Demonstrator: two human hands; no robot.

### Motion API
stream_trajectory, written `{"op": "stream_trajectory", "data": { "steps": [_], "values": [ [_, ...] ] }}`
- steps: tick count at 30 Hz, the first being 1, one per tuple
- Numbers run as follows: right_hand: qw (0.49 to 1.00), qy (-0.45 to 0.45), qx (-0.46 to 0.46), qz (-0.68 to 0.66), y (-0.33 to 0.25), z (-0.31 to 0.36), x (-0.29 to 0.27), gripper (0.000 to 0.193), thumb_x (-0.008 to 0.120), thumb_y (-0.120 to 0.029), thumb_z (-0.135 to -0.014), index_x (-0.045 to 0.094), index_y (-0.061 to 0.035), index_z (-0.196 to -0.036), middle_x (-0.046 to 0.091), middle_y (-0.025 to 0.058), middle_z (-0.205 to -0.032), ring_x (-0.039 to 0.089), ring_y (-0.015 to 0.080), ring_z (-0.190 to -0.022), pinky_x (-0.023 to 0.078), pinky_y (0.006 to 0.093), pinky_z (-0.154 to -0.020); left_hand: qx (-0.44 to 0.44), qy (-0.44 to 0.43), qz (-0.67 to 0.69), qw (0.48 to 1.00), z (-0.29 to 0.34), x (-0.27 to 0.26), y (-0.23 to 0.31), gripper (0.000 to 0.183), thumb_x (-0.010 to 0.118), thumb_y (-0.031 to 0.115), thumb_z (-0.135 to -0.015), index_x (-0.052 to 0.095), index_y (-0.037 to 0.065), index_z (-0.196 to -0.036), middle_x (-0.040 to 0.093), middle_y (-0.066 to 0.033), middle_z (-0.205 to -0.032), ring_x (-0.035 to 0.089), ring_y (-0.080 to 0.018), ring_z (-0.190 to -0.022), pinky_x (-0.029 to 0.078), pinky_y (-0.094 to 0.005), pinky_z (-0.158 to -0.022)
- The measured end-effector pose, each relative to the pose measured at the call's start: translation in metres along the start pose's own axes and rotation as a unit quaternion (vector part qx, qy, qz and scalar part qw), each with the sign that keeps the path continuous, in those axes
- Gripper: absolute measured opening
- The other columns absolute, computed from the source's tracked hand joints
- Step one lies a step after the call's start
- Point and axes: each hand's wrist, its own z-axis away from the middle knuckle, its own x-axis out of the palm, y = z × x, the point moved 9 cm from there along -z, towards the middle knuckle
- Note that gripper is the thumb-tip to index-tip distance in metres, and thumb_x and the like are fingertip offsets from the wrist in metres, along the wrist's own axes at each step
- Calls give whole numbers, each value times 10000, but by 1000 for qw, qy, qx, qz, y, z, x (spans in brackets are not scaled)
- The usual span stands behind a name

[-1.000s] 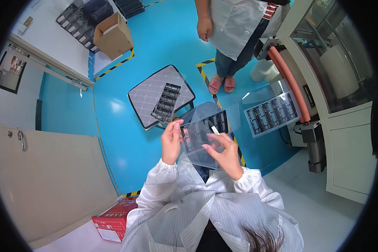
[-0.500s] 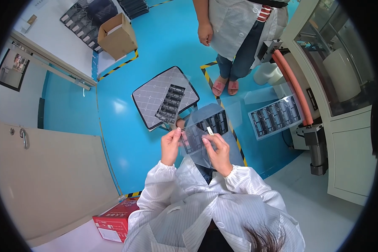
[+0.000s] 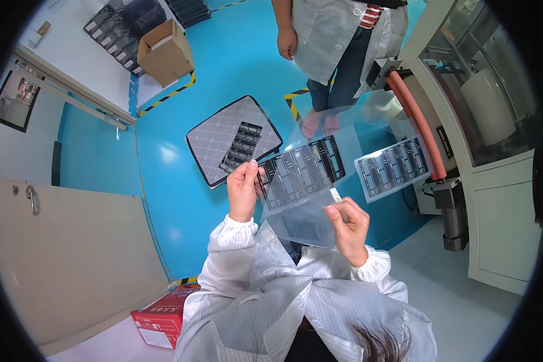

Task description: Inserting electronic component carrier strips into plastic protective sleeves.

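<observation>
In front of my lap is a clear plastic sheet (image 3: 294,174) printed with black rectangular patterns, tilted between my hands. My left hand (image 3: 243,192) is closed on its left edge, thumb on top. My right hand (image 3: 351,230) pinches the edge of a transparent film (image 3: 301,226) that overlaps the printed sheet and hangs below it. A small white strip (image 3: 335,195) stands just above my right fingertips; whether they touch it I cannot tell. Beyond my left hand, a similar printed sheet (image 3: 242,145) lies on a grey padded stool (image 3: 208,142).
On the right, another printed sheet (image 3: 395,169) extends from a cream machine (image 3: 504,229) beside an orange-red roller (image 3: 417,120). Opposite me stands a person (image 3: 329,45) in a white coat. A cardboard box (image 3: 166,57) stands at the back left, a red box (image 3: 160,317) at the near left.
My right hand has moved right and toward me, drawing the transparent film out from the printed sheet. The printed sheet is now spread wider and flatter. My left hand has shifted slightly away from me.
</observation>
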Motion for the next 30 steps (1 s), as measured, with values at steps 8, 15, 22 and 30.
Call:
{"op": "stream_trajectory", "data": {
  "steps": [8,15,22,30],
  "values": [
    [1000,19,-22,4,-1,-4,-16,150,668,-97,-848,630,26,-773,490,36,-632,395,99,-548,320,251,-505,24,14,-6,1000,-11,-1,16,363,539,341,-951,603,48,-745,488,49,-579,414,-25,-474,399,-194,-464],
    [996,83,-24,-8,-11,-26,-38,222,662,-170,-872,647,35,-786,492,5,-642,365,61,-569,285,224,-526,90,-36,-59,994,-60,28,65,396,550,359,-942,608,28,-732,467,42,-556,414,-35,-478,342,-202,-444],
    [992,118,-19,-29,-10,-30,-58,226,661,-174,-877,645,38,-799,459,-19,-646,326,43,-558,247,220,-511,119,-65,-78,988,-80,42,79,420,556,386,-934,610,32,-715,448,49,-532,393,-33,-456,318,-198,-437],
    [990,134,-28,-30,-4,-23,-79,224,661,-181,-881,647,31,-811,467,-26,-655,318,23,-503,219,201,-461,93,-83,-109,986,-83,40,76,389,547,376,-940,616,56,-729,504,57,-571,410,-19,-486,302,-187,-458]
  ]
}}
